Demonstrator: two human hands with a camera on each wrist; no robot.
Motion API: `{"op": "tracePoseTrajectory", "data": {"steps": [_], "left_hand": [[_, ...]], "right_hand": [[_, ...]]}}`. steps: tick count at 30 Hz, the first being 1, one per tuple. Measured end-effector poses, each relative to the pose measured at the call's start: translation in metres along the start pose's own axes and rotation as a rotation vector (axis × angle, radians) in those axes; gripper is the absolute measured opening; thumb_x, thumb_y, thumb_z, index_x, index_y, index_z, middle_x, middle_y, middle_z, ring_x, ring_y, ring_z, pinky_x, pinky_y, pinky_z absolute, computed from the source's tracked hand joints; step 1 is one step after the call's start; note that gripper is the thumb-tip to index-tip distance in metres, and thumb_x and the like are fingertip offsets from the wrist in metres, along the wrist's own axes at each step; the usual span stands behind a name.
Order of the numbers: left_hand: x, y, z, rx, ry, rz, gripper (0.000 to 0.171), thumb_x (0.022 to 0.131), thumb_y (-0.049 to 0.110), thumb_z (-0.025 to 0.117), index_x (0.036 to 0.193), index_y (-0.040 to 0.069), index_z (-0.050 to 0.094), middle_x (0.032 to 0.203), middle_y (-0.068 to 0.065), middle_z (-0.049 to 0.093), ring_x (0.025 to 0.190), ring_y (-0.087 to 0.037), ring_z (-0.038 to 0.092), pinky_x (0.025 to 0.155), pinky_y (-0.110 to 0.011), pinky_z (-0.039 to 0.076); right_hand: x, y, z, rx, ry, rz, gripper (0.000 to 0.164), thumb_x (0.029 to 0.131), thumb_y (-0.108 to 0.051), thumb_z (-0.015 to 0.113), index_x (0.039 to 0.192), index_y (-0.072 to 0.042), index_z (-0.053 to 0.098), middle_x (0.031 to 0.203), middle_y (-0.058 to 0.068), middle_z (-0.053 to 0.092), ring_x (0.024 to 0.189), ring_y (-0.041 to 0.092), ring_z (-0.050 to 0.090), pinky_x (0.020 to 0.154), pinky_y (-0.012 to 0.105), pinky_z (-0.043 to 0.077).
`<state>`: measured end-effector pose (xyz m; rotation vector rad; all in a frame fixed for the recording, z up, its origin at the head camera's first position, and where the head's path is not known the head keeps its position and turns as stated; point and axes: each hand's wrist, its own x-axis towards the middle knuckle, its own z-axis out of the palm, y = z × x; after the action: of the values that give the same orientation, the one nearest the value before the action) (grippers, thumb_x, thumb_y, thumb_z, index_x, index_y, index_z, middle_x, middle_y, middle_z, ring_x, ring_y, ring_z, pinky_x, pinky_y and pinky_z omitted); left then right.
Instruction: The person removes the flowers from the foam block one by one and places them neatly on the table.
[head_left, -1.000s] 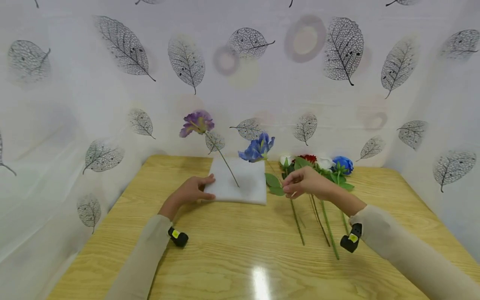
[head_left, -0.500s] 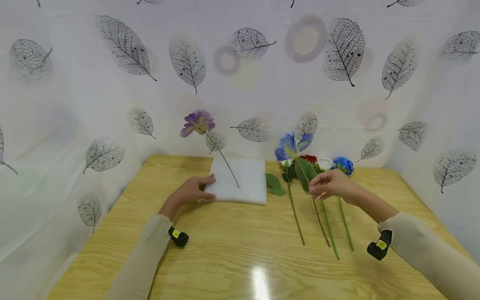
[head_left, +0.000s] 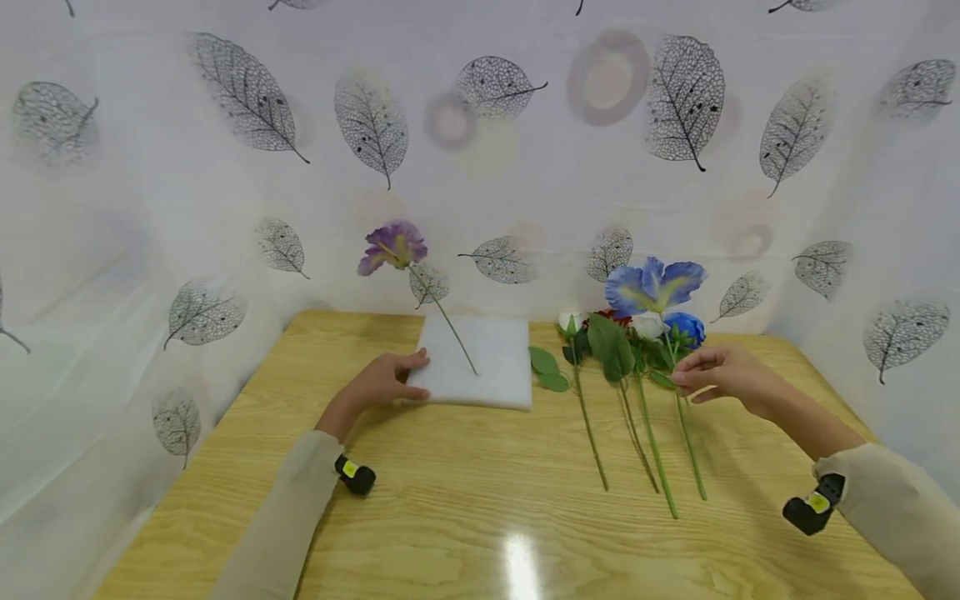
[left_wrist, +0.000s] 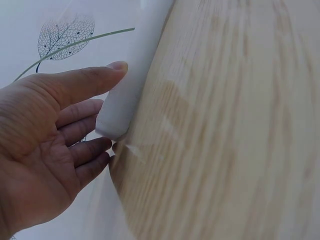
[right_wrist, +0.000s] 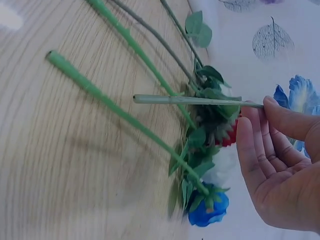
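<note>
My left hand (head_left: pixel 381 380) holds the left front corner of a white foam block (head_left: pixel 498 362), thumb (left_wrist: pixel 95 82) along its edge. A purple iris (head_left: pixel 393 247) stands stuck in the foam, its thin stem leaning left. My right hand (head_left: pixel 731 379) pinches the stem (right_wrist: pixel 190 101) of a blue iris (head_left: pixel 654 287) between thumb and fingertips, its bloom raised above the flowers at the right. The cut lower end of that stem points toward the table in the right wrist view.
Several long-stemmed flowers lie on the wooden table (head_left: pixel 450 483): a white rose (head_left: pixel 572 321), a red flower (right_wrist: pixel 227 135), another white rose (head_left: pixel 647 327) and a blue rose (head_left: pixel 686 331). Leaves (head_left: pixel 551 371) lie right of the foam. A leaf-patterned curtain (head_left: pixel 480 167) hangs behind.
My right hand has carried the blue iris rightward, from beside the foam to over the blue rose. The left hand, foam block and purple iris have stayed in place.
</note>
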<state>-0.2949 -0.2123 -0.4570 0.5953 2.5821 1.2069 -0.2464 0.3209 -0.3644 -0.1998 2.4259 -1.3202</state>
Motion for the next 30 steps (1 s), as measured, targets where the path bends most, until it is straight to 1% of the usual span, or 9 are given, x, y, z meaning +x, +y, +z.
{"op": "tracePoseTrajectory", "data": {"steps": [4, 8, 12, 21, 24, 27, 28, 30], "left_hand": [[-0.001, 0.001, -0.001, -0.004, 0.001, -0.006, 0.073, 0.078, 0.027, 0.076, 0.139, 0.005, 0.043, 0.15, -0.008, 0.031, 0.14, -0.025, 0.027, 0.112, -0.042, 0.027], [-0.001, 0.0, -0.001, -0.001, 0.0, -0.003, 0.074, 0.078, 0.029, 0.076, 0.139, 0.005, 0.043, 0.15, -0.008, 0.031, 0.14, -0.025, 0.027, 0.112, -0.043, 0.027], [-0.001, -0.001, 0.0, 0.001, -0.002, -0.004, 0.074, 0.078, 0.029, 0.076, 0.139, 0.006, 0.043, 0.15, -0.007, 0.031, 0.14, -0.024, 0.027, 0.112, -0.043, 0.027], [-0.001, 0.001, 0.0, 0.008, -0.002, -0.022, 0.075, 0.077, 0.031, 0.077, 0.139, 0.007, 0.043, 0.15, -0.006, 0.031, 0.14, -0.024, 0.027, 0.112, -0.043, 0.027], [-0.001, 0.0, 0.0, 0.005, -0.001, -0.032, 0.075, 0.077, 0.032, 0.077, 0.14, 0.008, 0.043, 0.15, -0.004, 0.031, 0.141, -0.022, 0.027, 0.112, -0.041, 0.027], [-0.001, -0.001, 0.0, 0.01, -0.005, -0.02, 0.075, 0.078, 0.031, 0.076, 0.14, 0.006, 0.042, 0.15, -0.005, 0.03, 0.141, -0.023, 0.026, 0.112, -0.042, 0.027], [-0.001, -0.001, 0.0, 0.006, -0.004, -0.026, 0.075, 0.077, 0.031, 0.077, 0.14, 0.007, 0.042, 0.15, -0.004, 0.03, 0.141, -0.021, 0.026, 0.112, -0.041, 0.027], [-0.001, -0.001, 0.0, 0.007, -0.005, -0.025, 0.075, 0.077, 0.032, 0.076, 0.14, 0.008, 0.042, 0.15, -0.004, 0.03, 0.141, -0.021, 0.026, 0.112, -0.041, 0.027]], "right_hand": [[-0.006, 0.011, -0.009, 0.016, 0.026, 0.017, 0.047, 0.091, -0.023, 0.062, 0.121, 0.012, 0.05, 0.094, -0.002, 0.067, 0.089, 0.015, 0.066, 0.082, 0.04, 0.055], [-0.01, 0.023, -0.018, 0.03, 0.043, 0.036, 0.053, 0.092, -0.024, 0.061, 0.126, 0.014, 0.045, 0.094, -0.005, 0.067, 0.088, 0.01, 0.067, 0.082, 0.038, 0.055], [-0.013, 0.034, -0.026, 0.05, 0.059, 0.054, 0.056, 0.093, -0.022, 0.059, 0.129, 0.017, 0.04, 0.093, -0.007, 0.068, 0.088, 0.009, 0.067, 0.082, 0.037, 0.055], [-0.02, 0.051, -0.041, 0.069, 0.081, 0.096, 0.053, 0.094, -0.024, 0.059, 0.127, 0.015, 0.043, 0.092, -0.01, 0.067, 0.088, 0.008, 0.068, 0.084, 0.038, 0.054], [-0.02, 0.058, -0.045, 0.082, 0.091, 0.121, 0.053, 0.093, -0.025, 0.059, 0.128, 0.013, 0.043, 0.092, -0.012, 0.068, 0.088, 0.007, 0.068, 0.084, 0.037, 0.054], [-0.02, 0.064, -0.047, 0.095, 0.093, 0.131, 0.056, 0.094, -0.024, 0.058, 0.131, 0.015, 0.04, 0.092, -0.014, 0.068, 0.087, 0.006, 0.068, 0.084, 0.036, 0.054], [-0.02, 0.065, -0.048, 0.103, 0.094, 0.134, 0.057, 0.094, -0.023, 0.058, 0.131, 0.016, 0.038, 0.093, -0.015, 0.069, 0.087, 0.006, 0.068, 0.084, 0.036, 0.054], [-0.02, 0.068, -0.049, 0.117, 0.098, 0.148, 0.056, 0.094, -0.024, 0.058, 0.131, 0.014, 0.04, 0.092, -0.015, 0.069, 0.086, 0.006, 0.068, 0.084, 0.036, 0.054]]}}
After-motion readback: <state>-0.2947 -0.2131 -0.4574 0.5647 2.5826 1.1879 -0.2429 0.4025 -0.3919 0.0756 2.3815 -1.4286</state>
